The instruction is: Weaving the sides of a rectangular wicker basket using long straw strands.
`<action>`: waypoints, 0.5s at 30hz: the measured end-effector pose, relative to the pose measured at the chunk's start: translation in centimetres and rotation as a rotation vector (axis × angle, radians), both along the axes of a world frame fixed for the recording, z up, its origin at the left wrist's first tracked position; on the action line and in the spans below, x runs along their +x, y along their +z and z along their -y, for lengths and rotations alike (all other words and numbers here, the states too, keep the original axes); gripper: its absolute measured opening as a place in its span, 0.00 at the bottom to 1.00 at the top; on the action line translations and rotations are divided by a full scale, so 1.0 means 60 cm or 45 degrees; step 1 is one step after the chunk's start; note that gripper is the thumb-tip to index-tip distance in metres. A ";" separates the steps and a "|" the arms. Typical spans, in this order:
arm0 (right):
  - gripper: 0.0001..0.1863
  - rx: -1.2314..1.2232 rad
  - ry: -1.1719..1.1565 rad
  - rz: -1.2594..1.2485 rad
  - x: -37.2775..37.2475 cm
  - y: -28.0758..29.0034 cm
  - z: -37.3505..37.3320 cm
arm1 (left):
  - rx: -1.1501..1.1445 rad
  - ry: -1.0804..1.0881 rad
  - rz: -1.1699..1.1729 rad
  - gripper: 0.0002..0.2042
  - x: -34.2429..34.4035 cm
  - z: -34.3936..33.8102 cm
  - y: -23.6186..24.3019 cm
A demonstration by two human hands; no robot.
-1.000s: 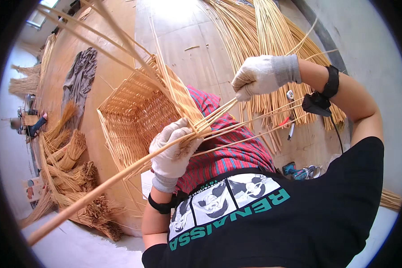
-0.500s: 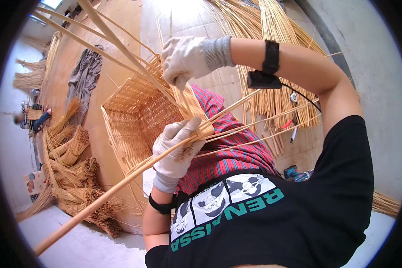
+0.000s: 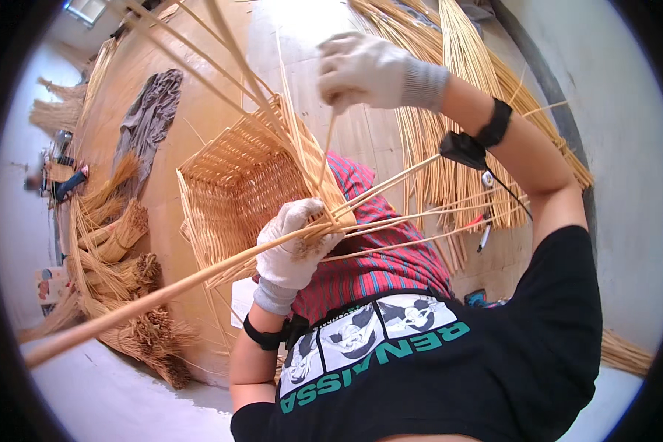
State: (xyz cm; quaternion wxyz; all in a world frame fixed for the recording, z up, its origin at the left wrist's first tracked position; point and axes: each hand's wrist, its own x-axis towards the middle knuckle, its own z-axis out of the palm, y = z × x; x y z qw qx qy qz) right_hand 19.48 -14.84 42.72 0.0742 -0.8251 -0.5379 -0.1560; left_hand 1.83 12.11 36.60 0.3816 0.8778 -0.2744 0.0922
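A woven wicker basket (image 3: 232, 199) is tilted on its side against my lap, its hollow facing up and left. At the basket's near rim corner, my left hand (image 3: 291, 247), in a white work glove with a brown-stained palm, is closed round the rim and a thick cane (image 3: 162, 291) that runs out to the lower left. Above the far side, my right hand (image 3: 372, 71), gloved too and slightly blurred, pinches a thin wicker strand (image 3: 328, 147) that stretches down to the rim by my left hand. Other long canes stick out past the rim to the upper left and right.
Bundles of pale wicker rods (image 3: 449, 147) lie on the floor at the right. Rough brushy bundles (image 3: 129, 295) line the left side, near a grey cloth (image 3: 151, 110). A striped red cloth (image 3: 390, 261) covers my lap. Another person (image 3: 66, 180) shows small at the far left.
My right hand has moved up and to the right, away from the rim, drawing the thin strand out. My left hand stays on the rim, and the basket has shifted slightly.
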 end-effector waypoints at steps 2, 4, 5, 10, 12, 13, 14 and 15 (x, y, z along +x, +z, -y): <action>0.10 -0.004 -0.092 -0.074 -0.002 -0.009 0.037 | -0.009 0.005 -0.015 0.22 0.006 0.002 0.004; 0.08 -0.035 -0.117 -0.149 -0.022 -0.031 0.048 | -0.019 -0.013 -0.035 0.21 0.012 -0.003 0.005; 0.06 -0.011 -0.077 -0.142 -0.022 -0.036 0.044 | 0.004 -0.008 -0.061 0.22 0.015 -0.008 0.001; 0.08 0.021 -0.096 0.140 0.002 -0.056 0.038 | -0.039 0.094 -0.002 0.18 0.021 -0.017 -0.003; 0.09 -0.028 -0.107 0.213 -0.001 -0.056 0.032 | -0.055 0.107 -0.015 0.19 0.016 -0.018 -0.010; 0.10 -0.073 -0.123 0.274 0.000 -0.049 0.029 | -0.068 0.117 -0.042 0.21 0.017 -0.017 -0.012; 0.12 -0.206 -0.165 0.267 0.005 -0.040 0.025 | -0.071 0.109 -0.008 0.23 0.020 -0.016 -0.017; 0.12 -0.215 -0.151 0.269 0.005 -0.044 0.021 | -0.081 0.122 -0.008 0.23 0.015 -0.014 -0.011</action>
